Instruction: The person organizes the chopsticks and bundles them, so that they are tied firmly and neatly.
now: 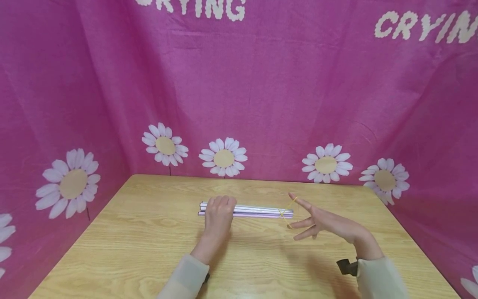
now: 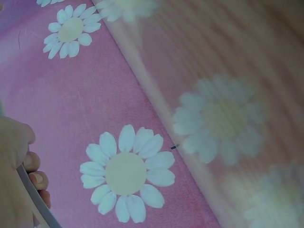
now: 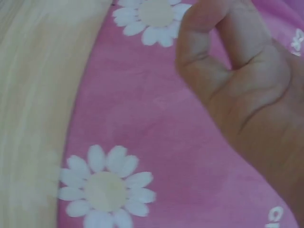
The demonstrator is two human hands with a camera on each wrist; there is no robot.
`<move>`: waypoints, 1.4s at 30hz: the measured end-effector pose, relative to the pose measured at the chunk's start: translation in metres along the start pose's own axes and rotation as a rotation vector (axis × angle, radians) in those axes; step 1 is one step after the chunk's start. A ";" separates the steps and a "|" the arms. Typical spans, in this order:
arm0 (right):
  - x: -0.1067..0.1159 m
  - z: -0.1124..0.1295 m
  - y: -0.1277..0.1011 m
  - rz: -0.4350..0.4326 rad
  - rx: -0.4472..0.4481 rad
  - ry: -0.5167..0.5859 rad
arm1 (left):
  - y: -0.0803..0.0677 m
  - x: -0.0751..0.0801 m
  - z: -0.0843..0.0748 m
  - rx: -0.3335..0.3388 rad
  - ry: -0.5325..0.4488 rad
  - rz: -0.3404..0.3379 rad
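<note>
Sticks (image 1: 257,210) side by side, rubber band (image 1: 289,205) pulled taut

The slim, straight sticks, white and pale purple, form a bundle running left to right. The thin yellow rubber band crosses the bundle near its right end and spreads rightward in a V, one strand far, one near.

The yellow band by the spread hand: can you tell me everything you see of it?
The yellow band is thin and looks like stretchy rubber. It crosses the bundle of sticks near the end beside the right hand, apparently looped around it. From there, two taut strands splay out like a V to separate, spread fingers of that hand. It touches both sticks and fingers; its path underneath the bundle is hidden.
</note>
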State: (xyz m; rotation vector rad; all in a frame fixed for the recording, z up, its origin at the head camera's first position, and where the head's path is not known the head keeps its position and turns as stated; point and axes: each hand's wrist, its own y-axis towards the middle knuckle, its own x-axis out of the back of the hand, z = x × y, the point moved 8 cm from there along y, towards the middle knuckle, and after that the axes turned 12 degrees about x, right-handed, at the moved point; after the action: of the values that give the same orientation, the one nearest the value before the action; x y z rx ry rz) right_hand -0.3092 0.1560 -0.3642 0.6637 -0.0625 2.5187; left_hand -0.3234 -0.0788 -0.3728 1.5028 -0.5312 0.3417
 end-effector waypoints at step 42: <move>-0.117 -0.005 0.042 -0.085 0.256 -0.321 | 0.002 -0.003 0.022 0.133 0.001 0.074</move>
State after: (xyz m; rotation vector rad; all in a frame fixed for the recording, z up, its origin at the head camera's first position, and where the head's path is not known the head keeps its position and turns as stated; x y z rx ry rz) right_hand -0.2466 0.0650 -0.4202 1.1445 0.1727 2.3370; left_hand -0.3297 -0.1000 -0.3736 1.6137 -0.5737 0.4432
